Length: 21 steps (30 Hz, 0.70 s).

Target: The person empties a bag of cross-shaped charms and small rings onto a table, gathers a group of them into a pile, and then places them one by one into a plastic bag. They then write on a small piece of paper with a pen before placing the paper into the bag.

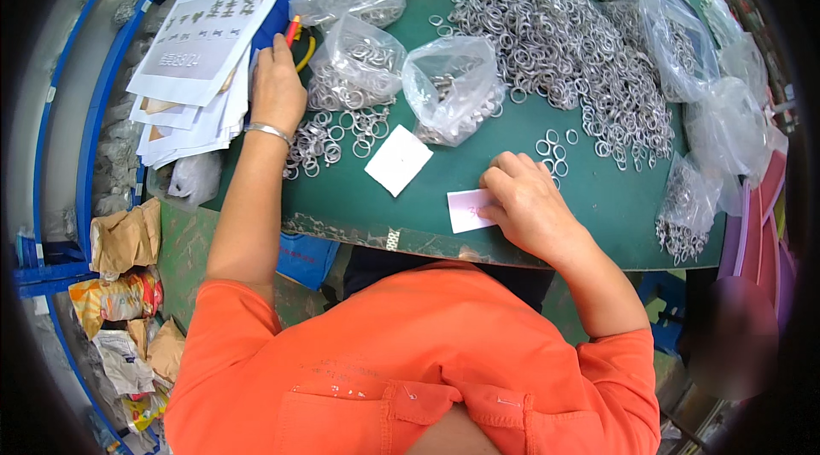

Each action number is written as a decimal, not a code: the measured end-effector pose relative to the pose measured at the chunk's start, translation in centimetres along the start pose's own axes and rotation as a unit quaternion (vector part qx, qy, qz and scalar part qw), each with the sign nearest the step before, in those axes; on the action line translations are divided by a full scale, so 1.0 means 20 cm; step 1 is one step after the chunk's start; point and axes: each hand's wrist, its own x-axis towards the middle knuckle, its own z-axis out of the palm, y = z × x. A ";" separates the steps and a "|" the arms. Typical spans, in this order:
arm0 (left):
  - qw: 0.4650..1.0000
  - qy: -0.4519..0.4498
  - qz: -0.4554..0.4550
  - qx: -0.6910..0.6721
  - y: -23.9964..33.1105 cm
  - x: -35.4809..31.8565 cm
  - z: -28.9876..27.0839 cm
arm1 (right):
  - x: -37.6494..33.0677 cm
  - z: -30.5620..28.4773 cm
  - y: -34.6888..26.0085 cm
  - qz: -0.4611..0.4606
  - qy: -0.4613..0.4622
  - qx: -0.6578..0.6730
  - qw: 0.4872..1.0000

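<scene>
My right hand (531,203) pinches a small pinkish paper slip (467,212) with handwriting on it, close over the table's front edge. My left hand (278,89), with a bracelet at its wrist, reaches to the blue holder (272,17) beside the stacked papers. Its fingertips are next to a red pen (293,30) and a yellow loop-shaped handle (307,53); whether they grip anything is hidden. Between my hands lies a blank white card (399,161). Just behind it stands an open clear plastic bag (454,89) of metal rings.
A large heap of metal rings (564,45) covers the back of the green table (342,199). More bags of rings (357,62) stand at the back and a bag (686,207) at the right. Printed papers (201,41) are stacked at left, near blue shelving (85,113).
</scene>
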 end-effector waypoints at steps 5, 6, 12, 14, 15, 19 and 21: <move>0.998 0.013 -0.030 -0.052 0.04 -0.01 -0.01 | -0.08 0.06 0.00 -0.016 0.082 0.007 0.996; 0.995 -0.006 -0.056 -0.086 0.05 0.00 -0.04 | -0.09 0.08 0.01 -0.016 0.093 0.006 0.996; 0.997 0.001 -0.068 -0.026 0.03 -0.04 -0.01 | -0.13 0.14 0.02 -0.030 0.151 0.009 0.988; 1.000 0.003 -0.016 0.026 -0.01 -0.04 0.02 | -0.14 0.15 0.03 -0.038 0.171 0.021 0.984; 0.999 0.005 0.010 0.052 -0.02 -0.04 0.02 | -0.14 0.16 0.02 -0.024 0.171 0.031 0.984; 0.996 0.079 0.036 -0.005 0.04 -0.06 -0.03 | -0.15 0.17 0.02 -0.014 0.169 0.031 0.985; 0.990 0.102 0.035 -0.093 0.17 -0.10 -0.18 | -0.16 0.18 0.03 -0.022 0.172 0.011 0.985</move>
